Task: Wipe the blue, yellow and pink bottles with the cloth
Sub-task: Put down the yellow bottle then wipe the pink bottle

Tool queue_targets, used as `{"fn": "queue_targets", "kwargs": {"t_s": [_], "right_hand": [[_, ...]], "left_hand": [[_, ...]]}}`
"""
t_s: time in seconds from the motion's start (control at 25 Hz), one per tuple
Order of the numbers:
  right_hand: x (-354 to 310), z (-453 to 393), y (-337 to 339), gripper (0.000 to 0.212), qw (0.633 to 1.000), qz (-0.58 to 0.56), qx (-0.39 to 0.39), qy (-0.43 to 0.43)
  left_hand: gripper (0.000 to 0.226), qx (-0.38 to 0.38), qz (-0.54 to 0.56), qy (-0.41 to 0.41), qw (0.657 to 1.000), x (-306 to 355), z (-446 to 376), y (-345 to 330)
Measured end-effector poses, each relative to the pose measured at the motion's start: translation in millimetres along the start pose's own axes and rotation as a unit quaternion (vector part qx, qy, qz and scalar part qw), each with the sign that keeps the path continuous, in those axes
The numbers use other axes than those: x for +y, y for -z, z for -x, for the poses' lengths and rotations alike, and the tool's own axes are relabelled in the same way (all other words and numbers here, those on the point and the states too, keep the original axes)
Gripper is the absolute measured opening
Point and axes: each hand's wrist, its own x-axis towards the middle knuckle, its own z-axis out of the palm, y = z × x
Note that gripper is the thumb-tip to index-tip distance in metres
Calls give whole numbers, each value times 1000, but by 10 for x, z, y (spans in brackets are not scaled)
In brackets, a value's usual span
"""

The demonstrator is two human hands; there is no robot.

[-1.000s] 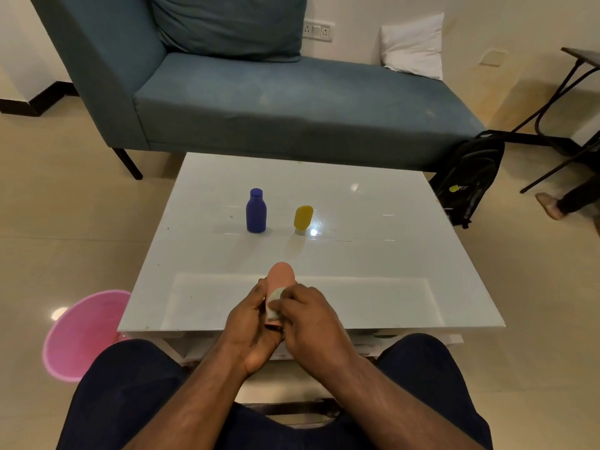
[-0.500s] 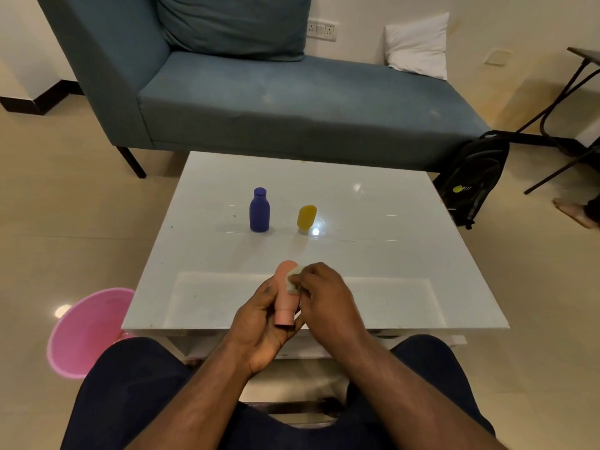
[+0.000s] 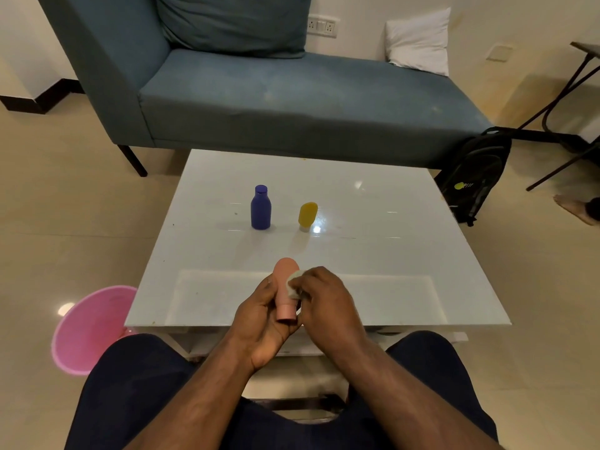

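Closest to us are our two legs in dark trousers, at the near edge of the table. Above that near edge, our left hand is wrapped around the pink bottle and holds it with its cap pointing back at us. Our right hand pinches a small pale cloth and presses it on the right side of the pink bottle. We cannot see most of the cloth, because our fingers hide it.

Farther out, near the middle of the table, the blue bottle stands straight up. Just to its right is the yellow bottle, a little apart from it. Nothing sits between those two and our hands. We count three bottles and one cloth.

The table is white and shiny, and a lamp glints on it beside the yellow bottle. On the floor by the table's near left corner is one pink bucket. A black backpack leans past the far right corner. Behind the table's far edge is a long blue sofa with one blue cushion and one white pillow. The floor is smooth and cream.
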Motion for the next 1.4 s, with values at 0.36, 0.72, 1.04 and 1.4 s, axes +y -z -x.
{"fn": "queue_targets", "kwargs": {"t_s": [0.36, 0.72, 1.04, 1.4], "right_hand": [[16, -103, 48, 27, 999, 38, 5, 12], [16, -265, 61, 27, 998, 57, 19, 2], [90, -315, 64, 27, 998, 42, 35, -23], [-3, -279, 71, 29, 998, 56, 21, 4]], "left_hand": [[39, -16, -33, -9, 999, -27, 25, -43], [36, -40, -72, -21, 996, -44, 11, -37], [35, -35, -84, -28, 995, -42, -28, 2], [35, -41, -124, -42, 991, -47, -16, -2]]}}
